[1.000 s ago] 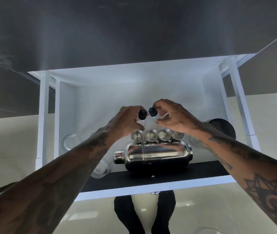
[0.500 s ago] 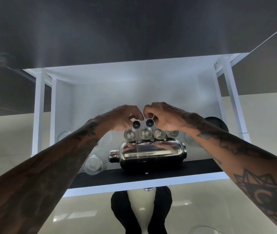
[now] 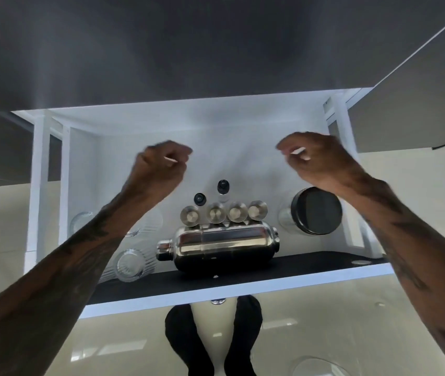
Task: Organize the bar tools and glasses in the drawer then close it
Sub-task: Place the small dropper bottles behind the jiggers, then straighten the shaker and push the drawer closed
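Your left hand (image 3: 161, 165) and right hand (image 3: 316, 161) hung curled and empty over the open drawer (image 3: 243, 290), above the shaker (image 3: 218, 246) lying on its side. Four steel cups (image 3: 215, 213) sat just behind the shaker, two black-capped bottles (image 3: 223, 186) behind those, glasses (image 3: 130, 264) to its left, a jar (image 3: 316, 215) to its right. Sorting looked nearly done; closing the drawer was not yet done.

Drawer (image 3: 243, 292) open, white walls, black liner (image 3: 310, 265). Chrome shaker (image 3: 215, 245) on its side, below and between both hands. Four steel cups (image 3: 226, 213) in a row just behind it. Two black-capped bottles (image 3: 199, 198) behind those, nearer left hand (image 3: 161, 164). Black-lidded jar (image 3: 316, 211) on its side under right hand (image 3: 316, 158). Ribbed glasses (image 3: 131, 264) under left forearm
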Tool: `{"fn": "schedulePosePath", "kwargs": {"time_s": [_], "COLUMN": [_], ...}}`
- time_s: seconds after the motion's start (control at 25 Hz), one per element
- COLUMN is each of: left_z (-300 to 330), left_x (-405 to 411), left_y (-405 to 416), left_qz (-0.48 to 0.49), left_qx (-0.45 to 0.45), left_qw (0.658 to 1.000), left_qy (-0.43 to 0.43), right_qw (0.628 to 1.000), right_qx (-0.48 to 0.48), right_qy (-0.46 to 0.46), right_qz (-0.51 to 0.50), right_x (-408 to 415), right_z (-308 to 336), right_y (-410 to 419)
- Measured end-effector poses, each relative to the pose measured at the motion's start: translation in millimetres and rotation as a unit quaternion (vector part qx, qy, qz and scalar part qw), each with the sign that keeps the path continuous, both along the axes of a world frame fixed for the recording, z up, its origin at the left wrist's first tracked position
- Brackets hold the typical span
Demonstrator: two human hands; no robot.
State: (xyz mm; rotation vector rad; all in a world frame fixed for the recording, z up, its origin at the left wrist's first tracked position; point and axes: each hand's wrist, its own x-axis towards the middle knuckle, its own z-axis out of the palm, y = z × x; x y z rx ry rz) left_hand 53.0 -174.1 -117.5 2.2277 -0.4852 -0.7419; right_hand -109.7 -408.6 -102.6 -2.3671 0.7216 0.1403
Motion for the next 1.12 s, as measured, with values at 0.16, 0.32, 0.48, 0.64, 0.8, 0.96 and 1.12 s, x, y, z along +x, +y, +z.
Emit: {"fn": "schedulePosePath", "kwargs": {"time_s": [0.16, 0.32, 0.48, 0.64, 0.8, 0.96, 1.12], "left_z": [42, 30, 11, 8, 8, 17, 12], "left_x": [-67, -138, -154, -174, -178, -175, -165], "left_y": [-49, -94, -91, -78, -72, -26, 69], "left_qz": [0.007, -0.09, -0.069, -0.053, -0.041, -0.093, -0.117], "left_qx": [-0.041, 0.081, 0.072, 0.054, 0.046, -0.04, -0.023], "left_qw": [0.989, 0.978, 0.982, 0.981, 0.985, 0.995, 0.962], "left_qy": [0.144, 0.173, 0.162, 0.177, 0.16, -0.014, -0.246], "right_qw": [0.984, 0.975, 0.981, 0.978, 0.971, 0.981, 0.993], "right_qx": [0.014, 0.07, 0.081, 0.1, 0.096, -0.071, -0.114], "right_qy": [0.175, 0.211, 0.174, 0.18, 0.217, 0.176, -0.037], "right_qz": [-0.017, -0.008, -0.021, -0.03, -0.028, -0.036, -0.009], "right_x": [-57, -69, -77, -98, -94, -93, -92], "right_z": [25, 14, 2, -1, 7, 20, 25], "right_y": [-37, -31, -27, -16, -11, 27, 139]}}
